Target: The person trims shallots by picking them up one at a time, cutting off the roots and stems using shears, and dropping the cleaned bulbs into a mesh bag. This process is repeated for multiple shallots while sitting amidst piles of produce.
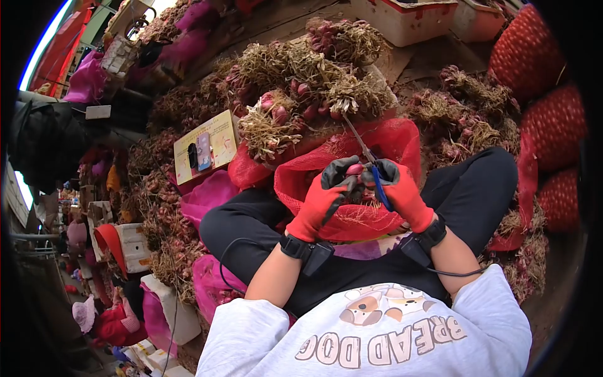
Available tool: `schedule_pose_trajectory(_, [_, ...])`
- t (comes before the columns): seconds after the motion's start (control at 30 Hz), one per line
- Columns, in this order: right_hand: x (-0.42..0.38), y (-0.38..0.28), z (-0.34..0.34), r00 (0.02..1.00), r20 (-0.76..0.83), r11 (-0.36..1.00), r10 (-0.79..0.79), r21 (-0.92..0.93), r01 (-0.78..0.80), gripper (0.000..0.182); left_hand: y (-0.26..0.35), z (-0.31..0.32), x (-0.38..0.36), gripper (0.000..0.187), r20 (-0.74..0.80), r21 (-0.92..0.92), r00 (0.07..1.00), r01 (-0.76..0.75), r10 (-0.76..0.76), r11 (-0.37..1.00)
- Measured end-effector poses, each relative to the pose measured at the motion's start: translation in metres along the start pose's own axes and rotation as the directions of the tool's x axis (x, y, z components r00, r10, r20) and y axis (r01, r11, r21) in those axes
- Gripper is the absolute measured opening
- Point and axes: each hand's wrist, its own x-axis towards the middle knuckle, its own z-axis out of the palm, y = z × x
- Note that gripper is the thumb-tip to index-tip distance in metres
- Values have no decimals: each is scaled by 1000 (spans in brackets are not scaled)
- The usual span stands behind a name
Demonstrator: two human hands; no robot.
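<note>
My left hand (330, 191), in a red and black glove, is closed on a small red onion (355, 169) over an open red mesh bag (295, 182). Close beside it, my right hand (399, 185), gloved alike, grips the blue handles of scissors (361, 141), whose long blades point up and away from me. The fingertips of both hands nearly meet at the onion. Just beyond the bag lie bunches of red onions with dry stalks (276, 122).
Full red mesh sacks (543, 132) stand at the right. A yellow box (220, 132) carries a phone at the left. White foam boxes (411, 22) sit at the top. A person in red (116, 320) is at the lower left, and onion bunches (465, 113) lie right of the bag.
</note>
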Motion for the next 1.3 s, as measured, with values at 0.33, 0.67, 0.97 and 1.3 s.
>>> schedule_pose_trajectory(0.33, [0,-1,-2,995,38,995,89,-46,-87,25,-12,3,-1,48,-40,361,977,-180,208,915])
schedule_pose_trajectory(0.67, [-5,-13,-16,927,163,409,-338,-862,301,26,-11,-35,8,47,-365,249,876,-235,316,940])
schedule_pose_trajectory(0.97, [-5,-5,-23,938,135,273,-321,-935,228,28,-8,-31,4,53,-342,384,853,-256,394,887])
schedule_pose_trajectory(1.3, [-7,-11,-18,959,85,485,-272,-848,213,25,-13,-32,9,54,-329,252,875,-280,354,926])
